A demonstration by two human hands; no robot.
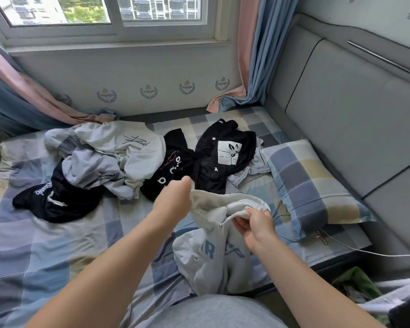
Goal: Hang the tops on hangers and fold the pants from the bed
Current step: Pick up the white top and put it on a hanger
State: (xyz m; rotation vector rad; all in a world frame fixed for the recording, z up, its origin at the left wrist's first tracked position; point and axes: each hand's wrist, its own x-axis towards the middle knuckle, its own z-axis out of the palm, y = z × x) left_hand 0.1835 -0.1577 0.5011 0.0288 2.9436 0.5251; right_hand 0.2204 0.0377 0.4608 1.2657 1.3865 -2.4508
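At the bed's point(45, 233) six o'clock edge, both hands lift a white zip hoodie point(211, 256): right hand point(256, 227) pinches its collar, left hand point(175, 197) grips the hood; clothes pile point(118, 162) at eleven o'clock.

A pale grey zip-up hoodie point(211, 254) with blue lettering hangs at the bed's point(45, 245) near edge, its hood end lifted, the rest slumped in folds. At 11 o'clock from it lies a heap: a white top point(137, 147) (scrawled black print), grey garments point(92, 169), dark pants point(57, 200). At 12 o'clock sprawl two black printed tops point(173, 166) point(225, 155), crumpled.
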